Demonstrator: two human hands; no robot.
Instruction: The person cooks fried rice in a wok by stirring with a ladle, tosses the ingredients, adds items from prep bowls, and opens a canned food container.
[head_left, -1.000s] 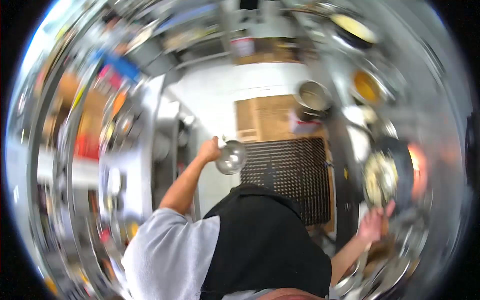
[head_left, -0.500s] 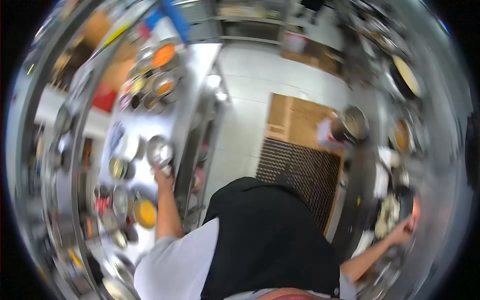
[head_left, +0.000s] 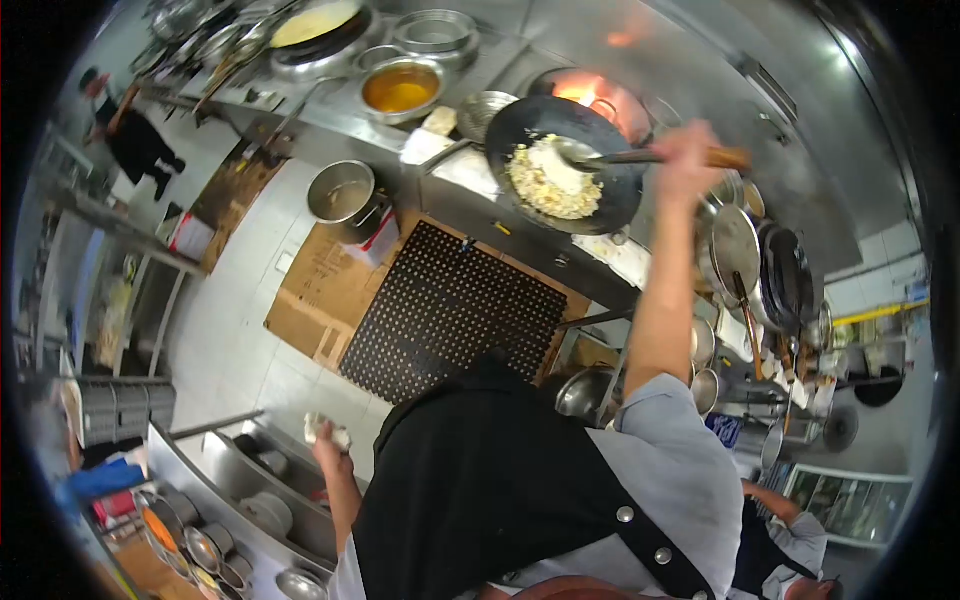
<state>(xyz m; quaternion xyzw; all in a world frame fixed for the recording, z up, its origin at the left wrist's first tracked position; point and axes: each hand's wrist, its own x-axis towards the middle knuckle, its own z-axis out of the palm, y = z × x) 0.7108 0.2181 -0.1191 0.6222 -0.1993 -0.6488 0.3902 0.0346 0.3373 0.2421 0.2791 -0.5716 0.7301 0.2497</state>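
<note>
My right hand (head_left: 685, 165) is closed round the wooden-ended handle of a wok ladle (head_left: 630, 157) at the stove. The ladle's head dips into a black wok (head_left: 625, 200), against a pale, chopped, rice-like food (head_left: 555, 185). Flame (head_left: 590, 90) burns at the wok's far side. Low on the left, my left hand (head_left: 328, 450) grips a folded white cloth (head_left: 328, 428), away from the wok.
A pan of orange liquid (head_left: 402, 88) and a strainer (head_left: 485, 115) stand beside the wok. A steel pot (head_left: 342, 192) stands by the black floor mat (head_left: 450, 310). The steel counter (head_left: 190, 470) lies left. Other people (head_left: 130, 130) are at far left and lower right.
My view and body have turned toward the stove. My left hand has left the small steel bowl on the counter. My right hand now has the ladle over the wok.
</note>
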